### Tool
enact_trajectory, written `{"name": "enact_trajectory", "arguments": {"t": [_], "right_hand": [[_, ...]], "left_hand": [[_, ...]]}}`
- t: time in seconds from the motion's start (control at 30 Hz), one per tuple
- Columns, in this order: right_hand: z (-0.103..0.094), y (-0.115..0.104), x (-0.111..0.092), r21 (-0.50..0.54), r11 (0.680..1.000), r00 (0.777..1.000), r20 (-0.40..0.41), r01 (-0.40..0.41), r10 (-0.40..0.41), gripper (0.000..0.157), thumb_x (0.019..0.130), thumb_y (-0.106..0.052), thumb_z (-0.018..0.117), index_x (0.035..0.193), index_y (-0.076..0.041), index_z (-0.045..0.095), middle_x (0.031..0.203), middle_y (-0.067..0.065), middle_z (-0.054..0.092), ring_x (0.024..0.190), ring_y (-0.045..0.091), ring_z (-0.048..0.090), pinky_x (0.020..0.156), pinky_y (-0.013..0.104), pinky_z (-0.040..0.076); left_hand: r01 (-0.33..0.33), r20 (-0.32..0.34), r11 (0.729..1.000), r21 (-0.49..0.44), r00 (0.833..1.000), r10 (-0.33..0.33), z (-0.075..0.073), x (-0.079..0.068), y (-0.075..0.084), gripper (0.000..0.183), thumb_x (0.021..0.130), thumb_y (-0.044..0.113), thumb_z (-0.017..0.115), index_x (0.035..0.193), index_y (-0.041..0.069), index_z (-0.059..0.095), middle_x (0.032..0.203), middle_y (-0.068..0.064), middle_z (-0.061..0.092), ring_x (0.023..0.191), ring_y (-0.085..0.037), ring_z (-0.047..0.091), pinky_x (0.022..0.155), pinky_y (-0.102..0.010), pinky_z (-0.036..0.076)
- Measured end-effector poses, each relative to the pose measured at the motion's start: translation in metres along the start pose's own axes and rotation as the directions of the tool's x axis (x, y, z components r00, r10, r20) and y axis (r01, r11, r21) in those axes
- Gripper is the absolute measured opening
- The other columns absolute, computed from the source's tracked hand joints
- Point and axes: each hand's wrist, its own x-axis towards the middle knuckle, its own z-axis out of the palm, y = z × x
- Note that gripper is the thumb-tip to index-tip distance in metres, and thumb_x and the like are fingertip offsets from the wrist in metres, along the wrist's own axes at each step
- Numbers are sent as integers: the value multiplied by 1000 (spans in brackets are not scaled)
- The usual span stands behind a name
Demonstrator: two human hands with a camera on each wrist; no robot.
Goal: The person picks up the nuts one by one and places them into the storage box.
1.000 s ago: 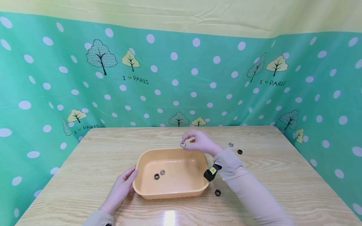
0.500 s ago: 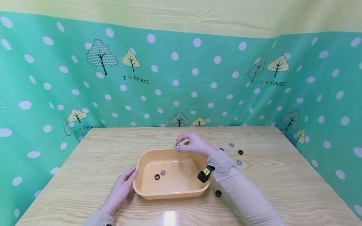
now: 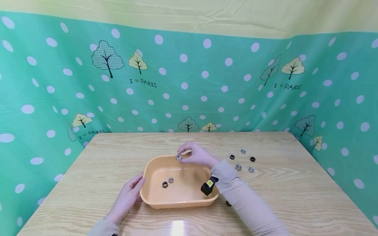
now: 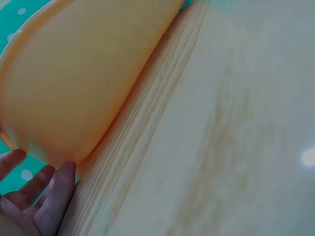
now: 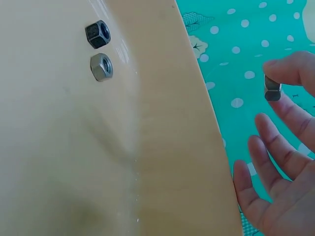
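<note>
My right hand (image 3: pixel 197 155) pinches a silver hex nut (image 3: pixel 179 157) between thumb and index finger, at the far rim of a peach plastic bin (image 3: pixel 177 205). In the right wrist view the pinched nut (image 5: pixel 272 89) is seen edge-on, and the other fingers are spread loosely. Inside the bin a black nut (image 3: pixel 165 184) and a silver nut (image 3: pixel 171 180) lie close together towards the left. Against the bin's left outer wall rest the fingers of my left hand (image 3: pixel 127 195), with the thumb by the rim; the left wrist view shows these fingers (image 4: pixel 61 189) fairly straight.
Right of the bin lie several loose nuts, including a silver nut (image 3: pixel 238 167) and a black nut (image 3: pixel 252 159). Another black nut (image 3: pixel 228 203) is partly hidden by the right sleeve. A green dotted curtain (image 3: pixel 203 98) hangs behind the wooden table (image 3: pixel 118 157).
My right hand has moved left and slightly nearer with the pinched nut along the bin's far rim. Nuts behind its wrist have come into view. The left hand stays in place.
</note>
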Motion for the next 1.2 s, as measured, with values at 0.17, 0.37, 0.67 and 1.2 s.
{"name": "enact_trajectory", "arguments": {"t": [0.17,0.37,0.67,1.2], "right_hand": [[4,-2,-2,42,999,999,33,-12,11,20,79,-2,71,99,-1,67,116,19,61,111,22,55,101,42,49],[5,1,-1,86,996,995,96,-15,7,20,80,-3,70,99,0,66,112,17,63,105,17,57,102,44,47],[11,9,0,37,999,982,188,-34,26,20,80,-1,69,99,1,66,107,12,64,102,17,58,101,40,49],[23,12,0,-237,970,947,296,-51,123,16,76,-3,73,89,-12,68,95,-4,65,100,14,57,98,28,47]], "left_hand": [[-1,9,1000,14,1000,1,1,1,0,53,101,27,46,143,-4,34,141,-31,39,100,-26,64,73,-31,61],[-4,20,1000,20,1000,4,-1,1,3,53,101,27,45,144,-2,34,143,-29,38,102,-24,63,74,-30,61],[-12,48,999,50,999,9,-2,4,5,52,102,25,44,145,-2,31,146,-28,34,103,-26,62,75,-31,61],[-51,149,985,162,989,27,-4,4,13,49,104,21,36,146,-3,27,141,-33,38,102,-30,63,74,-31,61]]}}
